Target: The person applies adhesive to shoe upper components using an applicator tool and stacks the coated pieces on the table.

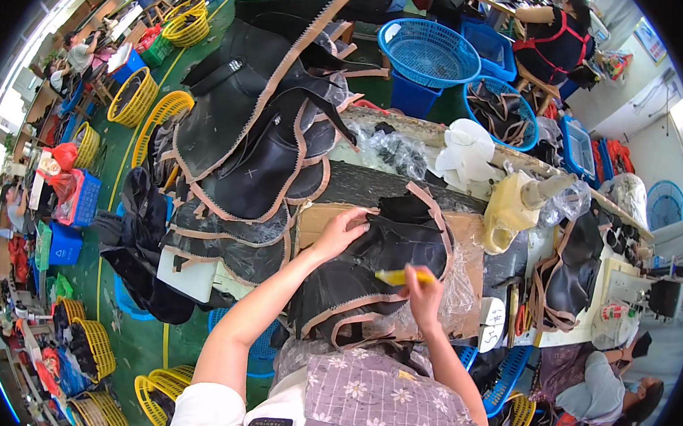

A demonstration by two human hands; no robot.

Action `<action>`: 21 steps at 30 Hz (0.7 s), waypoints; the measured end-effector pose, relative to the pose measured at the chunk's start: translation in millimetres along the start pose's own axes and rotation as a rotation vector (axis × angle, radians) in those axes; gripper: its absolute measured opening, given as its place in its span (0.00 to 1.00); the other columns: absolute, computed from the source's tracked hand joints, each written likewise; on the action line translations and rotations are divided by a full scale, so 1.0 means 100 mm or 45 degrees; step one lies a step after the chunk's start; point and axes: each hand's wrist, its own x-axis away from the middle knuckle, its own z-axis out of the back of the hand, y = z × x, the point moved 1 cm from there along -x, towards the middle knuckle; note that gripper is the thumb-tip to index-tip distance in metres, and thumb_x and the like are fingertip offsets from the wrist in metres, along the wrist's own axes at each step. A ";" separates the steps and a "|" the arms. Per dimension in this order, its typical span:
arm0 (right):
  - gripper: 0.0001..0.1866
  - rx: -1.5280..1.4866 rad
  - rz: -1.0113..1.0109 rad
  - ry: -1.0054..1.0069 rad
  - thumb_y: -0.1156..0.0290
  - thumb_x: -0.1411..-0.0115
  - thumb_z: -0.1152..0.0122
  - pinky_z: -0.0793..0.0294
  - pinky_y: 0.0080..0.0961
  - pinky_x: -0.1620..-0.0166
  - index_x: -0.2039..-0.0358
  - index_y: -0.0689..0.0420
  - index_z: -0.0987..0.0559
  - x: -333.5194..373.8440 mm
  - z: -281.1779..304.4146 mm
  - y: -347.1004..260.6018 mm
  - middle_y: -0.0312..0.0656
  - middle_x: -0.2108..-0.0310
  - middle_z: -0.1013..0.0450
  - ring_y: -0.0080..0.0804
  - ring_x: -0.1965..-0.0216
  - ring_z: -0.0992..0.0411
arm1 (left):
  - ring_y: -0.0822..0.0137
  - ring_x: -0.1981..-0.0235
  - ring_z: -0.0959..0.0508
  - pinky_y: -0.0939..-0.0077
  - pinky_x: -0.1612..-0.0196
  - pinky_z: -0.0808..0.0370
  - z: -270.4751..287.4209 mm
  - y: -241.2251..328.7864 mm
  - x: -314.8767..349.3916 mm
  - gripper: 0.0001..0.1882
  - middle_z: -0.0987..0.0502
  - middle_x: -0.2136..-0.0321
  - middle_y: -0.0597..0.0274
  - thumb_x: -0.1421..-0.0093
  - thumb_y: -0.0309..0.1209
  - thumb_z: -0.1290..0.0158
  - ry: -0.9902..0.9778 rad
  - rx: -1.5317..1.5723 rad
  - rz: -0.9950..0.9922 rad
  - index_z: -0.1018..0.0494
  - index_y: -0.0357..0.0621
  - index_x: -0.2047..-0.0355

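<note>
Our right hand [425, 292] grips a yellow tool [391, 277] over a black piece [410, 245].
Our right fingers are closed round the tool, which juts out to their left; the piece lies on cardboard [466, 305], below them and just right of our left hand [338, 235], whose fingers touch its edge, though we cannot tell whether they pinch it. Left of those fingers we see a stack [253, 171]; to the right fingers' upper right, a jug [510, 213].

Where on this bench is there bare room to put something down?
Seemingly the small dark patch bordered by the cardboard, yellow jug and white card. It's crowded to the left, with heaped black pieces, and mid-cardboard, around the left hand and right hand.
</note>
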 end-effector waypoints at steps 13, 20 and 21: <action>0.12 0.213 1.075 0.255 0.79 0.54 0.36 0.26 0.29 0.59 0.69 0.60 0.28 -0.14 0.08 -0.10 0.46 0.63 0.25 0.43 0.63 0.25 | 0.74 0.65 0.26 0.78 0.59 0.30 -0.07 0.09 -0.23 0.10 0.26 0.69 0.63 0.43 0.26 0.49 -0.146 -0.045 0.069 0.33 0.37 0.61; 0.04 0.124 0.383 -0.066 0.77 0.46 0.42 0.29 0.25 0.66 0.70 0.60 0.27 0.18 0.51 0.54 0.44 0.71 0.26 0.32 0.69 0.27 | 0.73 0.66 0.25 0.78 0.62 0.29 -0.25 0.23 -0.32 0.10 0.24 0.69 0.61 0.43 0.26 0.49 -0.192 -0.241 -0.001 0.31 0.35 0.61; 0.03 0.157 0.388 0.085 0.77 0.45 0.42 0.30 0.23 0.68 0.70 0.60 0.27 0.15 0.70 0.49 0.41 0.74 0.27 0.28 0.71 0.28 | 0.72 0.67 0.24 0.78 0.64 0.28 -0.30 0.31 -0.31 0.10 0.23 0.69 0.58 0.43 0.26 0.48 -0.130 -0.211 -0.047 0.31 0.35 0.61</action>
